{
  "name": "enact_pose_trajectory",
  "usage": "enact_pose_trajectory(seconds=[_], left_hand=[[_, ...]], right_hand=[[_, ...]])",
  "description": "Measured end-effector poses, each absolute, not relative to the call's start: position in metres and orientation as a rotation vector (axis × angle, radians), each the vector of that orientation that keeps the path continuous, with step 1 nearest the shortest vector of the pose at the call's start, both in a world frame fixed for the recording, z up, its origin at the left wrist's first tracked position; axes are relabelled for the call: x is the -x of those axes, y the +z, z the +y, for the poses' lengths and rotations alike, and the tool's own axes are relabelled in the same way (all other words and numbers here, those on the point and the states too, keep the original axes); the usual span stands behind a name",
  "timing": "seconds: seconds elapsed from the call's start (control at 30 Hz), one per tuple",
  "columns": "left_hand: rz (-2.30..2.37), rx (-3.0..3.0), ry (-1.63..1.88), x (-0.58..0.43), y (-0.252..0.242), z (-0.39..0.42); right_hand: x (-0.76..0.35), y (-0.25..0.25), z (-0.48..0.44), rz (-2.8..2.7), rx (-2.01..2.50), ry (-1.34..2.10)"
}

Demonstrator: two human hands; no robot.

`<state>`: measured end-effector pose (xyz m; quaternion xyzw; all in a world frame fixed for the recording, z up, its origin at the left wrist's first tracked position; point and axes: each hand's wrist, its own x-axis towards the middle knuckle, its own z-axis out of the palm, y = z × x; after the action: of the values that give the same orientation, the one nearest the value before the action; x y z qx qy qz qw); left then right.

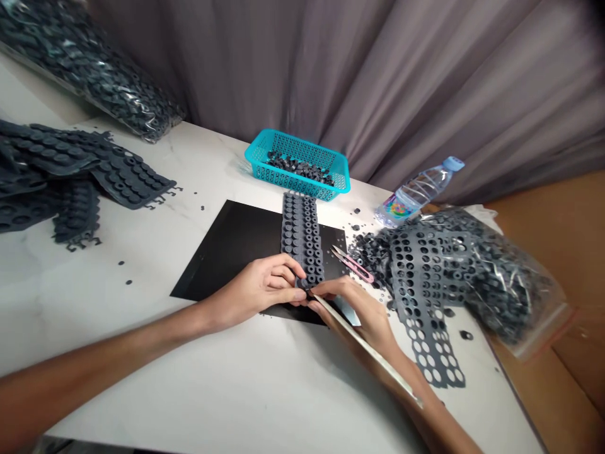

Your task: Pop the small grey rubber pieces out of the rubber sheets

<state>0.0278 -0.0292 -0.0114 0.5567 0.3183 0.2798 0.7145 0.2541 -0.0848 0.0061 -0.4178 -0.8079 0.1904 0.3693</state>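
A dark grey rubber sheet (302, 230) with rows of round moulded parts lies lengthwise over a black mat (227, 252). My left hand (265, 284) pinches the sheet's near end between thumb and fingers. Against that same end, my right hand (359, 309) grips a slim, pale, stick-like tool (373, 353), its tip close to my left thumb. What the tip touches is too small to make out. Pink-handled thread snips (353, 263) lie just beyond my right hand, beside scattered small black rubber pieces (371, 249).
A turquoise basket (297, 140) with black pieces stands at the back. To the right are a water bottle (416, 192), a punched-out rubber sheet (425, 302) and a filled plastic bag (505, 284). More sheets (85, 164) and another full bag (94, 69) lie left.
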Motion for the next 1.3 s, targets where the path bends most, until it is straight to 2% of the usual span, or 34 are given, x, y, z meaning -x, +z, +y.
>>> enact_pose_trajectory(seconds=[0.4, 0.63, 1.03, 1.3], left_hand=[[0.709, -1.232, 0.635, -0.030, -0.014, -0.031], [0.765, -1.256, 0.652, -0.031, -0.014, -0.033], [0.754, -1.246, 0.671, -0.034, -0.011, -0.033], [0.773, -1.281, 0.681, -0.035, -0.016, -0.034]], right_hand=[[-0.256, 0.005, -0.080, -2.161, 0.966, 0.494], [-0.255, 0.000, -0.079, -2.134, 1.049, 0.497], [-0.253, 0.001, -0.079, -2.350, 1.055, 0.063], [-0.252, -0.007, -0.079, -2.282, 1.148, 0.094]])
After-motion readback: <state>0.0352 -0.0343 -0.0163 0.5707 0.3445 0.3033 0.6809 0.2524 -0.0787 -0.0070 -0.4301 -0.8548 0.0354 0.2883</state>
